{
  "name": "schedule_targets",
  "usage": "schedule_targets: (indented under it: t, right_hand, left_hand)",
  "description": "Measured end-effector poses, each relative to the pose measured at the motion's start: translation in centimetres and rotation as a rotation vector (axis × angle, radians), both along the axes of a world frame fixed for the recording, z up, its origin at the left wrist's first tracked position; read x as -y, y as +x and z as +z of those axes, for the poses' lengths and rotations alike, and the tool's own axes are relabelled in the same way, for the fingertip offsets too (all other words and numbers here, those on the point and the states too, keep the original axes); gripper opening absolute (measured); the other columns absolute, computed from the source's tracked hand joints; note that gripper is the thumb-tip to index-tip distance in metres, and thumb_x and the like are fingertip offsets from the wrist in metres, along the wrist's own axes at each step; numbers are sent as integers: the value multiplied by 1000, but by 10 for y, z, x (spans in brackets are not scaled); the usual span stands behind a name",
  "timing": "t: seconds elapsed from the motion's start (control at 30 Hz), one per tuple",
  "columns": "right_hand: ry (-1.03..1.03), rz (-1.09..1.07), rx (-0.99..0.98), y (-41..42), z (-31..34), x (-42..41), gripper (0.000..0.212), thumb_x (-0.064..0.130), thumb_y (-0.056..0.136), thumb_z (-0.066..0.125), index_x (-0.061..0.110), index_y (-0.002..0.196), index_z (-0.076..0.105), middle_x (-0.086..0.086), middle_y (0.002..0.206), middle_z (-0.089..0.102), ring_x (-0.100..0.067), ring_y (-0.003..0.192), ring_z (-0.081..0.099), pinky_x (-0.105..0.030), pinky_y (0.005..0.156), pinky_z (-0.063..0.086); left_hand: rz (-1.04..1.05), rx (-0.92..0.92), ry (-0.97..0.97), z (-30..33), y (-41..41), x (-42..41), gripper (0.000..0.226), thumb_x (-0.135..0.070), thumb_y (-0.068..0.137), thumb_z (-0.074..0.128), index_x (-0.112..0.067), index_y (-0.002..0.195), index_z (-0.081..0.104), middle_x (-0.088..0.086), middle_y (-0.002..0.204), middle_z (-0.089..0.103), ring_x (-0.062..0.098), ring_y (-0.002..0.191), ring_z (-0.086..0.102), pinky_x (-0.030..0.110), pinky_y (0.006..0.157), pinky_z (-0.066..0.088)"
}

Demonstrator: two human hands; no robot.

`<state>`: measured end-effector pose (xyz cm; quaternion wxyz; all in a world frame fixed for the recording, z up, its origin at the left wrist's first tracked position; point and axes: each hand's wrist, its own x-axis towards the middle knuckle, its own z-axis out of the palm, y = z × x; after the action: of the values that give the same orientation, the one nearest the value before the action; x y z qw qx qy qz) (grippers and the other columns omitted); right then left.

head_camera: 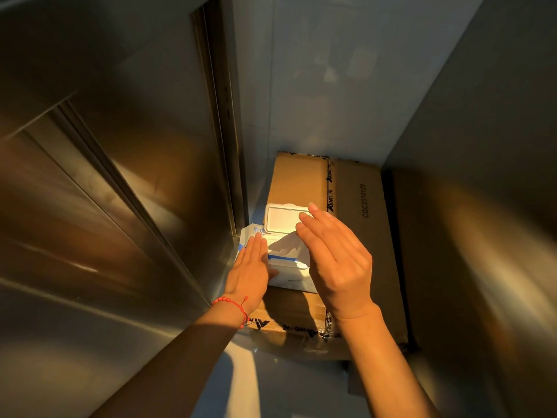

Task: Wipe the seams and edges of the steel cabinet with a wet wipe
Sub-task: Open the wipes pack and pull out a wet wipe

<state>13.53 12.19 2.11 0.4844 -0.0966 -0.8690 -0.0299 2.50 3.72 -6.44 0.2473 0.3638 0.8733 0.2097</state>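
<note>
Wipe pack [280, 263] (lid up) under flat left hand [248, 271], right hand [334, 260] open above.

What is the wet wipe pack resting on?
The wet wipe pack, lid open, lies on a taped cardboard box. The left hand presses it flat; what the box holds is hidden.

Bare forearms; red bead bracelet [233, 306] on L wrist.
</note>
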Motion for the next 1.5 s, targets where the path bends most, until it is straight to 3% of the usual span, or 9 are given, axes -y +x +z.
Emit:
schedule_targets:
  t: [0.3,0.43,0.63,0.93,1.17,1.33,1.5]
  right_hand:
    - [-43,-4,23,1,10,-2,33,10,65,85,-4,92,72,-20,101,69,-30,98,66,-40,86,51]
    - [-47,-9,14,1,16,-3,26,8,69,81,-4,91,72,-21,99,69,-31,97,66,-41,85,50]
    - [-96,-10,7,1,27,-5,31,1,64,84,-5,91,72,-20,99,69,-31,98,66,-41,88,50]
    - [-145,20,-13,0,48,-4,27,3,68,80,-5,93,71,-19,100,69,-31,100,65,-42,89,51]
    - [-208,1,38,8,64,-2,31,4,64,83,-4,92,72,-18,99,70,-30,98,66,-42,86,52]
    - [-239,14,36,12,80,1,32,5,63,83,-4,91,71,-18,97,70,-30,96,67,-42,84,51]
    - [-251,12,-31,17,98,2,21,3,73,76,-5,92,71,-17,96,70,-29,96,67,-39,83,54]
  left_hand:
    - [-16,-6,-14,-2,0,2,61,-17,100,40,-16,150,4,1,158,-1,19,144,-3,31,114,7]
    - [-56,-88,-41,0,-1,5,59,-20,101,37,-12,150,6,3,158,-5,18,144,-8,28,113,0]
    - [6,-49,132,16,0,4,66,-24,99,43,-17,150,2,0,158,-2,15,144,-4,24,112,-3]
    - [-18,-211,215,44,2,7,65,-31,98,44,-16,149,8,-1,157,0,9,142,-6,18,107,-8]
    - [27,-224,312,75,4,13,63,-37,96,44,-19,148,14,-3,156,10,-2,134,-3,18,109,-1]
    - [29,-240,453,109,13,17,58,-26,92,56,-16,144,32,1,150,31,13,140,22,32,114,20]
    - [49,-282,542,137,17,19,48,-8,90,59,-13,135,46,5,142,45,18,134,35,31,108,26]
